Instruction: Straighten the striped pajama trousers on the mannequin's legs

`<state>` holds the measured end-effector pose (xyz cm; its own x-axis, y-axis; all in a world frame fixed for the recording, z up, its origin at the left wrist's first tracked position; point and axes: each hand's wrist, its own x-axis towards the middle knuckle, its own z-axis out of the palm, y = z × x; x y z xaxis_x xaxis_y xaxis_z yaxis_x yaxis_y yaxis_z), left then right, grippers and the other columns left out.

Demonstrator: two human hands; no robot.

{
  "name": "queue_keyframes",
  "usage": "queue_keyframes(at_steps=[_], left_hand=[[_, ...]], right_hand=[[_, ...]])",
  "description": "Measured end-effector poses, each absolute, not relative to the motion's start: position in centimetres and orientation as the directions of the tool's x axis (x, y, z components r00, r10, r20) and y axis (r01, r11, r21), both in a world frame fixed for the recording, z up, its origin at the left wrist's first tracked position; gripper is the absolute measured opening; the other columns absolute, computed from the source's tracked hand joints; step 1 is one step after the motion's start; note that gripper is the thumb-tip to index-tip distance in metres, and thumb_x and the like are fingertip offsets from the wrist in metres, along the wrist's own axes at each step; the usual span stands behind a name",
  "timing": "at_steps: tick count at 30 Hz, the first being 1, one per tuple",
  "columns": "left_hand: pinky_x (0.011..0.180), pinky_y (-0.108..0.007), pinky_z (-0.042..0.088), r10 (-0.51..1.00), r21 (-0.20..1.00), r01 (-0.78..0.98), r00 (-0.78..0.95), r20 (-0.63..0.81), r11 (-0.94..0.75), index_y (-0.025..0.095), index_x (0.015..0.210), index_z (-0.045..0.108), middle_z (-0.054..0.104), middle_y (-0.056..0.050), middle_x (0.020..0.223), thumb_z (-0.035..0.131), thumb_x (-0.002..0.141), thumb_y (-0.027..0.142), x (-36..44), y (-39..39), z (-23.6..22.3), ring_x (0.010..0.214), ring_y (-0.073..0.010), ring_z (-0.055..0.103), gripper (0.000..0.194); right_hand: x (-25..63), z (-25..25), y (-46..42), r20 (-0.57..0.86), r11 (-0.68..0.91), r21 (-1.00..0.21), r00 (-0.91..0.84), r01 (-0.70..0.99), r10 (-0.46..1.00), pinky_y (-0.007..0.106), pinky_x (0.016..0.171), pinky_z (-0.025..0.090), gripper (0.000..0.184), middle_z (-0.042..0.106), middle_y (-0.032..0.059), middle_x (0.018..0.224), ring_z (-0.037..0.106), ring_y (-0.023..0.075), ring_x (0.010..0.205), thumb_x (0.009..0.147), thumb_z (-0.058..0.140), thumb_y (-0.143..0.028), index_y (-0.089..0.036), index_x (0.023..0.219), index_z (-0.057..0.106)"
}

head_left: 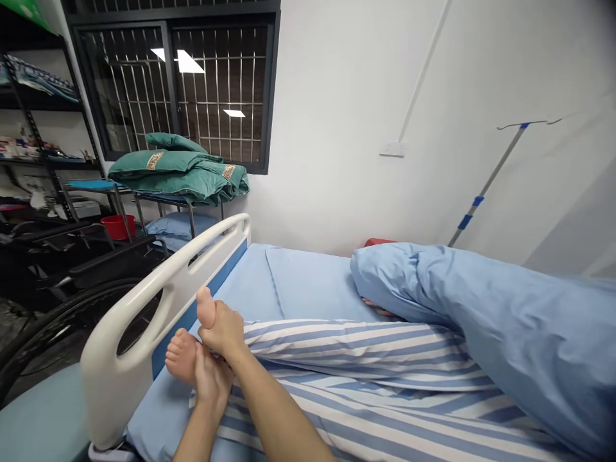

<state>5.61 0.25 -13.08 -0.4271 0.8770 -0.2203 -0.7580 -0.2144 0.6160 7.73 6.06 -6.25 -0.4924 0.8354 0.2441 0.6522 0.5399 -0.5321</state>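
Observation:
Two bare feet stick out of blue-and-white striped trousers (346,340) at the foot end of a bed. My right hand (226,328) is wrapped round the far foot (206,308), whose toes point up. Just below it, my left hand (213,378) grips the near foot (181,357), its toes and sole showing on the left. Some fingers of my left hand are hidden behind the foot and my right hand. A blue quilt (481,301) covers the rest of the person lying there; part of a hand (380,309) shows at its edge.
A white footboard (115,314) stands just left of the feet. Beyond it are a wheelchair (72,282), a red bucket (118,227) and shelves (41,131). Green folded quilts (183,170) lie near the window. An IV pole (491,176) leans at the right.

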Motion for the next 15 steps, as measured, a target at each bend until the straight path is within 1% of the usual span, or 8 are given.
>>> queue_keyframes(at_steps=[3,5,8,10,12,15], left_hand=[[0.08,-0.041,0.048,0.869,0.617,-0.755,-0.441,-0.226,-0.222,0.041,0.087,0.061,0.066,0.003,0.096,0.036,0.078,0.056,5.7,0.1,-12.5,0.118,-0.0251,0.047,0.03],[0.076,-0.042,0.048,0.867,0.627,-0.751,-0.437,-0.24,-0.205,0.039,0.085,0.061,0.066,0.001,0.09,0.035,0.079,0.054,5.7,-0.2,-11.9,0.112,-0.0268,0.051,0.031],[0.068,-0.04,0.048,0.873,0.641,-0.747,-0.419,-0.249,-0.176,0.034,0.077,0.058,0.061,0.001,0.072,0.034,0.081,0.052,5.4,-0.9,-10.4,0.09,-0.025,0.06,0.031],[0.066,-0.039,0.048,0.886,0.66,-0.728,-0.414,-0.209,-0.185,0.031,0.077,0.056,0.058,0.002,0.068,0.035,0.081,0.055,5.3,-1.3,-8.8,0.079,-0.022,0.06,0.032],[0.069,-0.038,0.049,0.903,0.692,-0.687,-0.412,-0.122,-0.22,0.031,0.085,0.056,0.059,0.002,0.076,0.035,0.08,0.058,5.7,-1.4,-6.3,0.081,-0.0201,0.059,0.035],[0.076,-0.037,0.048,0.911,0.742,-0.597,-0.41,0.045,-0.305,0.033,0.1,0.055,0.061,0.001,0.097,0.033,0.08,0.059,7.4,-1.1,-0.8,0.097,-0.0197,0.056,0.04]], right_hand=[[7.9,-5.8,5.8,0.223,0.535,-0.53,-0.501,0.658,0.836,0.031,0.069,0.042,0.038,0.063,0.0081,0.093,0.06,0.0242,0.084,0.065,0.053,-0.034,-0.019,0.1,0.049],[8.1,-5.3,5.6,0.209,0.533,-0.529,-0.507,0.66,0.836,0.031,0.069,0.043,0.04,0.063,0.0082,0.093,0.061,0.0244,0.084,0.064,0.054,-0.036,-0.019,0.1,0.049],[8.6,-3.8,5.3,0.206,0.539,-0.532,-0.518,0.653,0.83,0.031,0.068,0.044,0.043,0.063,0.0067,0.093,0.061,0.0248,0.083,0.063,0.056,-0.04,-0.019,0.1,0.049],[9.1,-2.0,5.3,0.232,0.552,-0.545,-0.52,0.63,0.822,0.032,0.069,0.045,0.045,0.064,0.0066,0.092,0.061,0.0254,0.084,0.063,0.056,-0.043,-0.02,0.1,0.049],[9.8,0.6,5.6,0.268,0.562,-0.564,-0.51,0.605,0.818,0.034,0.07,0.046,0.046,0.063,0.0069,0.092,0.061,0.0263,0.085,0.063,0.056,-0.046,-0.02,0.1,0.049],[11.7,6.0,6.5,0.329,0.576,-0.598,-0.485,0.558,0.811,0.037,0.071,0.047,0.047,0.063,0.0064,0.091,0.06,0.026,0.086,0.064,0.056,-0.049,-0.021,0.101,0.049]])
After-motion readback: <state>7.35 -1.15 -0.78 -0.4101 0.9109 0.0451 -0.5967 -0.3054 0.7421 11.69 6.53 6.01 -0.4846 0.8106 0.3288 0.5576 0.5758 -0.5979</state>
